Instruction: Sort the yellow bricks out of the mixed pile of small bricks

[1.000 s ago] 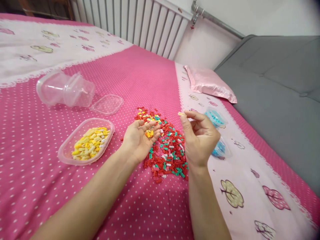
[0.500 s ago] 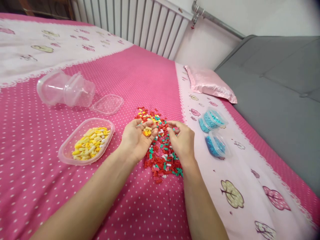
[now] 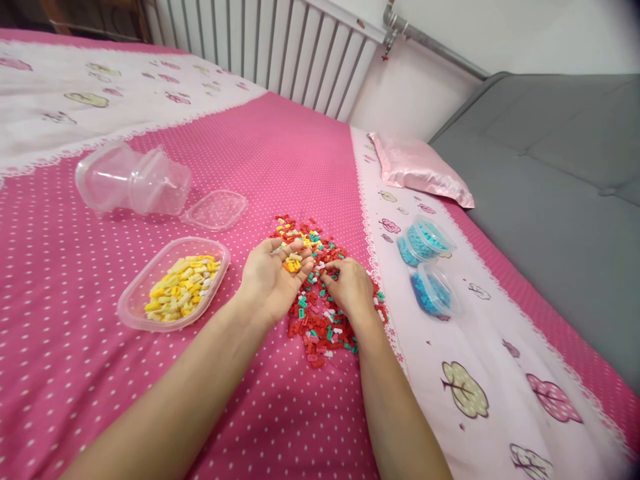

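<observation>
A heap of small red, green, white and yellow plastic bricks (image 3: 320, 313) lies on the pink dotted bedspread. My left hand (image 3: 273, 277) rests palm up at the heap's left edge, fingers cupped round a few yellow bricks (image 3: 293, 265). My right hand (image 3: 350, 288) lies palm down on the heap, fingertips pinched together among the bricks right beside the left fingers; what they pinch is hidden. A clear oval tub of yellow bricks (image 3: 173, 287) sits left of my left hand.
Two small clear tubs of blue bricks (image 3: 425, 267) stand to the right of the heap. Stacked clear tubs (image 3: 133, 180) lie on their side at the back left beside a loose lid (image 3: 215, 208). A pink pillow (image 3: 420, 170), a radiator and a grey sofa border the bed.
My right hand came down from in front of me, where it pinched a pale brick, onto the heap and slid left toward my left hand. The left hand stayed cupped in place.
</observation>
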Tool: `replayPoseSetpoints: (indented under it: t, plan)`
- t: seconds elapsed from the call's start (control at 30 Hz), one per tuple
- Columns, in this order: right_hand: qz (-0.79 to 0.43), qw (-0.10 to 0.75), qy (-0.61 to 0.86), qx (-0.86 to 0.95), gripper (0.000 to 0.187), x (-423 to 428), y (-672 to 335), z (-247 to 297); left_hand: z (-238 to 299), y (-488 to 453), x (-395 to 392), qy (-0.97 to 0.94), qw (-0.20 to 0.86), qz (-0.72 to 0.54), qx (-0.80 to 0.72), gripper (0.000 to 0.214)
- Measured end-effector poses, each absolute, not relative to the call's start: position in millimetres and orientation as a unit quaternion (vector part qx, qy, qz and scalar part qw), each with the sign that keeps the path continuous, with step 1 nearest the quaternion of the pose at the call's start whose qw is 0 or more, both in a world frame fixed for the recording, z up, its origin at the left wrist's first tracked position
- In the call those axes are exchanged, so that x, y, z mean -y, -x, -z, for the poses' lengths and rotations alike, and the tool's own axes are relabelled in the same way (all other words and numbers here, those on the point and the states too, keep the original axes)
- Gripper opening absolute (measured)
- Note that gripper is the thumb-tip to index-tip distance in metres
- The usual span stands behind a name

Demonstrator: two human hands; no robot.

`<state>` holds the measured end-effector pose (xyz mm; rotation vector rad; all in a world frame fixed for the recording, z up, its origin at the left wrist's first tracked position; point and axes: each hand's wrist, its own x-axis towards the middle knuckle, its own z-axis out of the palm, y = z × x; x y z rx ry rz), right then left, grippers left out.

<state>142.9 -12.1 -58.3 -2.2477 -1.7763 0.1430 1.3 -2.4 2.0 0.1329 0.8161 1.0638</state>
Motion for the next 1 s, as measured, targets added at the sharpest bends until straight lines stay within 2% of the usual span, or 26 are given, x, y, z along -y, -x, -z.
replayPoseSetpoints:
  t: [0.17,0.33,0.73,1.0]
  plan:
    - [-0.041,0.137,0.786,0.602,0.02,10.9,-146.6,60.1,-2.0,-1.4,1.6,-0.059,0.778,-0.5,-0.377,0.018]
    - [-0.063,0.176,0.774,0.605,0.02,11.1,-154.2,54.1,-1.9,-1.2,1.3,-0.057,0.777,-0.5,-0.379,0.019]
    - [-0.142,0.378,0.717,0.568,0.019,15.8,-163.2,42.1,-2.8,-1.7,1.0,-0.058,0.775,-0.496,-0.387,0.02]
    - [-0.056,0.322,0.77,0.548,0.019,19.6,-167.7,35.6,-1.2,-0.8,0.6,-0.059,0.777,-0.495,-0.385,0.02]
